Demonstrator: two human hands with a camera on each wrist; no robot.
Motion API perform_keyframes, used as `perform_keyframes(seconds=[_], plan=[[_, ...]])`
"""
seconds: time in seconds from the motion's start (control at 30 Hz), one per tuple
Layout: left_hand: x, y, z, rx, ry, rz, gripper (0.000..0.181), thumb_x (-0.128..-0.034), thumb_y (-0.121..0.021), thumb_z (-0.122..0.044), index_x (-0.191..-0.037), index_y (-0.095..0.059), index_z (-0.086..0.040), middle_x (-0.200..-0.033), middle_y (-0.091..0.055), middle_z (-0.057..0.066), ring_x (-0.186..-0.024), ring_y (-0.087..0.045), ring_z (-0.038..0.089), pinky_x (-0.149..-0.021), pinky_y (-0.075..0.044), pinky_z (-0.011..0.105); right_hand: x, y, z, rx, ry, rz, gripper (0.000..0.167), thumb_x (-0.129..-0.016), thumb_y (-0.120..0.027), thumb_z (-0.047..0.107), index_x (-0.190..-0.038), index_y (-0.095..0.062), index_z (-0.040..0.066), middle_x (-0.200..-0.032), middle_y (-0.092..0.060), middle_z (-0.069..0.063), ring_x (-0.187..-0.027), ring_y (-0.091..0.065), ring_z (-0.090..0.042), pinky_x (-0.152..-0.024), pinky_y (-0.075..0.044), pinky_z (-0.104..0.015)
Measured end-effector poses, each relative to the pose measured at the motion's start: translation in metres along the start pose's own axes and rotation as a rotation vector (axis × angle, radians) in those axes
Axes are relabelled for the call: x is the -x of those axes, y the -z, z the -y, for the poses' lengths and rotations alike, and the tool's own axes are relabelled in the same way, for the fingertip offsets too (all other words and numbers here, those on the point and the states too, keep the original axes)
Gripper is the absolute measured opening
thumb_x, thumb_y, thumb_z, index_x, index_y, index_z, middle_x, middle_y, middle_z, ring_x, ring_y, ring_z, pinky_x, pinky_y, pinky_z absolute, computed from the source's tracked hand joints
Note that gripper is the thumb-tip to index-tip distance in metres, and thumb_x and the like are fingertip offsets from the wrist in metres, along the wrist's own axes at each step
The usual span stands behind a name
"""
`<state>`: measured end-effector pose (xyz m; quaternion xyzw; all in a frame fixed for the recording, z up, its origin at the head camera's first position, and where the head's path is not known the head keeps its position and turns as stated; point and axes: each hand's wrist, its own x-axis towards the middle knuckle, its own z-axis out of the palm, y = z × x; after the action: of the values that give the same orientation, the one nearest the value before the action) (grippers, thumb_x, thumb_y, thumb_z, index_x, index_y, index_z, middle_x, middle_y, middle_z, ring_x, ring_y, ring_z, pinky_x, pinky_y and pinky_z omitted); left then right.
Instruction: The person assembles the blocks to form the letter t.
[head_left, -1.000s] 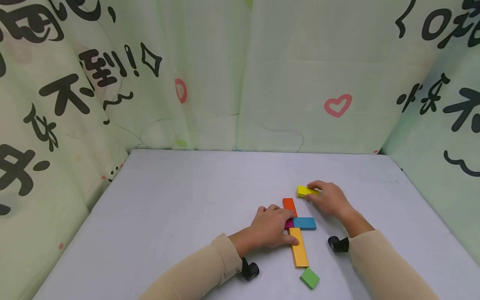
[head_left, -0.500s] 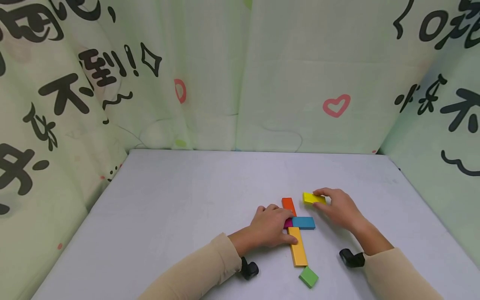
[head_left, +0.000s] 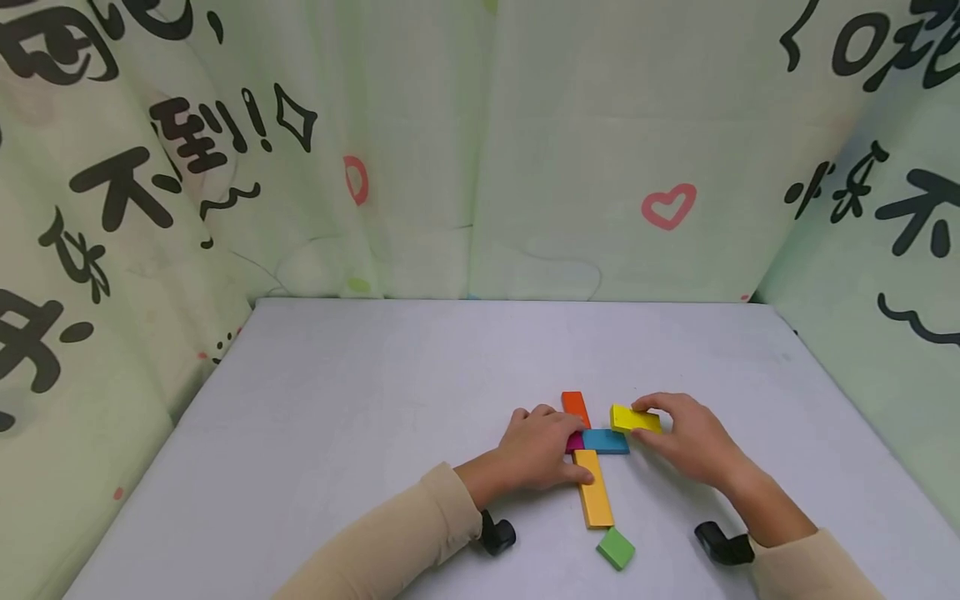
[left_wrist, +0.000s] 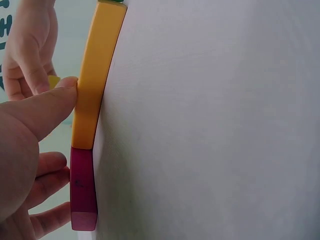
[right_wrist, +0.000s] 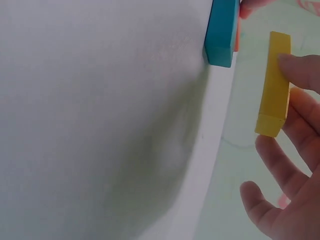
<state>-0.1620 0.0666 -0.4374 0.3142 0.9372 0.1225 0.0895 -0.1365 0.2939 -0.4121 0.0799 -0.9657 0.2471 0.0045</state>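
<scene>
My right hand pinches a yellow wooden block between thumb and fingers, raised above the table in the right wrist view. Just below and left of it lies a blue block, end to end with a magenta block. An orange-red block extends away behind these, and an amber block extends toward me. My left hand rests on the row; its thumb touches the amber block and its fingertips reach the magenta one, partly covering it. A green block sits turned at the amber block's near end.
The blocks lie on a white table right of its middle. Pale green curtains with dark lettering hang behind and at both sides. Black camera mounts project from both wrists.
My right hand has brought the yellow block toward me and slightly right, from beyond the orange-red block to beside the blue one. My left hand stays in place on the row.
</scene>
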Motion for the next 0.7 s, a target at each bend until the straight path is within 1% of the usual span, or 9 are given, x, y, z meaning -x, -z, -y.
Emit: perform_keyframes(seconds=[0.2, 0.43, 0.7], plan=[[0.000, -0.001, 0.002, 0.009, -0.005, 0.001, 0.065, -0.0830, -0.073, -0.061, -0.137, -0.058, -0.027, -0.131, -0.059, -0.014, -0.123, -0.046, 0.013, -0.092, -0.037, 0.036, 0.008, 0.003, 0.004, -0.015, 0.011, 0.049, 0.036, -0.088, -0.077, 0.018, -0.119, -0.067, 0.004, -0.116, -0.066, -0.013, -0.109, -0.056, -0.037, -0.095, -0.043, -0.063], [-0.001, 0.000, 0.000, 0.004, -0.004, 0.002, 0.066, -0.0827, -0.072, -0.062, -0.137, -0.058, -0.027, -0.130, -0.060, -0.014, -0.122, -0.046, 0.013, -0.091, -0.037, 0.034, 0.022, 0.003, 0.005, -0.017, 0.011, 0.080, 0.030, -0.085, -0.079, 0.019, -0.112, -0.070, 0.008, -0.113, -0.067, -0.007, -0.111, -0.057, -0.038, -0.095, -0.042, -0.063], [0.001, 0.002, -0.001, -0.003, 0.013, 0.007, 0.065, -0.0822, -0.073, -0.061, -0.136, -0.059, -0.028, -0.130, -0.060, -0.014, -0.122, -0.046, 0.012, -0.091, -0.037, 0.035, 0.034, 0.001, 0.002, -0.024, -0.029, 0.147, 0.032, -0.084, -0.081, 0.025, -0.110, -0.070, 0.012, -0.114, -0.066, -0.004, -0.112, -0.056, -0.037, -0.096, -0.042, -0.062]])
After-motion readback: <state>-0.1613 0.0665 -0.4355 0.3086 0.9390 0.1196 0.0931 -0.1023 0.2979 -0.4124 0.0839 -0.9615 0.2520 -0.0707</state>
